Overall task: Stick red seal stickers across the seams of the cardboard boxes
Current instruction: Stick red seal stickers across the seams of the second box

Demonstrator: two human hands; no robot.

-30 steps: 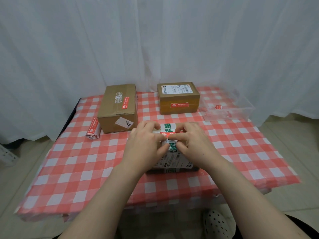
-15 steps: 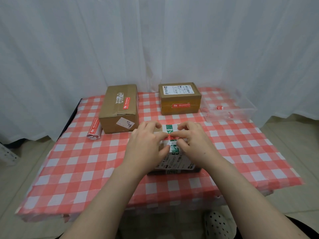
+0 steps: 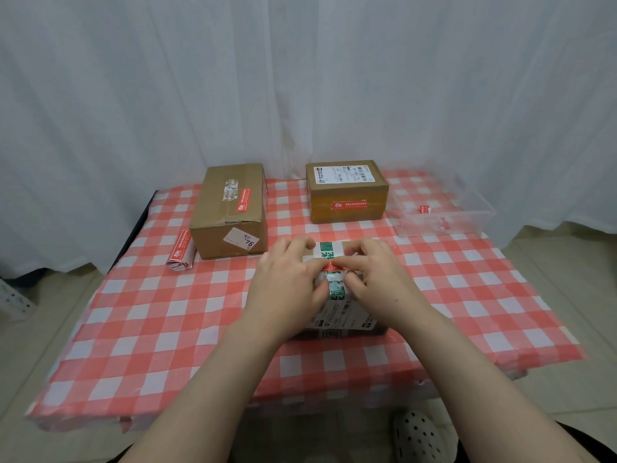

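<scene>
Near table (image 3: 167, 329) front we lowered red sticker (image 3: 334, 265) onto box (image 3: 340, 317) seam; left hand (image 3: 287, 282), right hand (image 3: 377, 279) still pinched its ends, press-down pending.

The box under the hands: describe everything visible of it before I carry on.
The near box is brown cardboard and lies flat on the checked tablecloth. Green-and-white printed tape runs along its top, and a white shipping label covers its near end. A red seal sticker lies crosswise over the tape. The left hand and right hand cover most of the top, their curled fingertips holding the sticker's ends. The box's sides are mostly hidden.
</scene>
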